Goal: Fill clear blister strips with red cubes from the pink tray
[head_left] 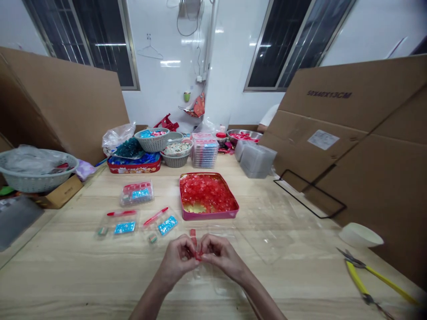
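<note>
Over the front middle of the table [100,275], my left hand [176,258] and my right hand [222,255] meet, fingertips pinched together on a small red translucent piece [199,256]. Its exact kind is too small to make out. Just beyond the fingers a short red strip [193,234] sticks up. Under and beside my right hand lies a clear plastic tray [222,230], partly covered. A pink-rimmed tin [210,216] filled with small red translucent pieces [208,191] stands ahead. To the left are two sets, each with a red pen [155,216], a blue patterned packet [167,225] and a small eraser-like block [152,238].
Filled clear packs [137,194] sit at left, with a taller stack [204,151] behind. Baskets [176,153] and a metal bowl [244,135] line the back. Yellow-handled pliers [358,266], a tape roll [361,234] and a black wire frame [310,195] lie right. Cardboard [350,120] flanks the table.
</note>
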`<control>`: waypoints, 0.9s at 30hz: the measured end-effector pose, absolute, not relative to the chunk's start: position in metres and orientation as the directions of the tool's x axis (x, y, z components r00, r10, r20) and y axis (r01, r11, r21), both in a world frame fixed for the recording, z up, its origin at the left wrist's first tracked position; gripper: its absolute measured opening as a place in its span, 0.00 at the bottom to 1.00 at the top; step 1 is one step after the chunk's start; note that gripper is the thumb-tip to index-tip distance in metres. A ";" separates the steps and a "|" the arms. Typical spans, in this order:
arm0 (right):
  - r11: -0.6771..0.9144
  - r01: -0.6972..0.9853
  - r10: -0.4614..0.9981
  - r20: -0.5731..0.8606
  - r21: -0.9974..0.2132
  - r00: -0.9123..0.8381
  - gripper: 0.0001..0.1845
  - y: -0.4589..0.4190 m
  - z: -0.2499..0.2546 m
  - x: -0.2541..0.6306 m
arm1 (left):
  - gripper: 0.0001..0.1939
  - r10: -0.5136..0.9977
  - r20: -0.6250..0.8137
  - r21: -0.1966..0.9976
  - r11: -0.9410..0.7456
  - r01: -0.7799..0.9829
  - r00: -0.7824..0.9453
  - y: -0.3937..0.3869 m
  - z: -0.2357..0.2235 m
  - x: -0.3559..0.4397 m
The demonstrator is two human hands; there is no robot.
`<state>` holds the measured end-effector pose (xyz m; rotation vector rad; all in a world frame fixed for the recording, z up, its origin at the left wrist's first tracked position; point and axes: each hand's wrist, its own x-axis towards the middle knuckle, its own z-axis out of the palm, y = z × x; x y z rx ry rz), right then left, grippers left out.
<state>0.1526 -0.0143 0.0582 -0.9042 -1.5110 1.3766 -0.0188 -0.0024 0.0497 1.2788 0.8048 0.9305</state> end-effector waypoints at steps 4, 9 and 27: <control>0.058 -0.083 0.943 0.081 -0.995 -0.322 0.16 -0.010 0.051 0.147 | 0.13 0.898 -0.084 0.923 0.234 -0.306 0.432 -0.002 0.046 -0.018; -0.050 -0.105 0.952 -0.015 -0.993 -0.307 0.15 0.004 0.040 0.142 | 0.10 0.930 -0.133 0.898 0.259 -0.355 0.343 0.012 0.039 -0.018; 0.151 0.730 0.987 0.066 -0.666 -0.144 0.08 0.007 0.011 0.133 | 0.05 0.950 -0.227 0.938 0.155 0.309 0.212 0.027 -0.002 -0.007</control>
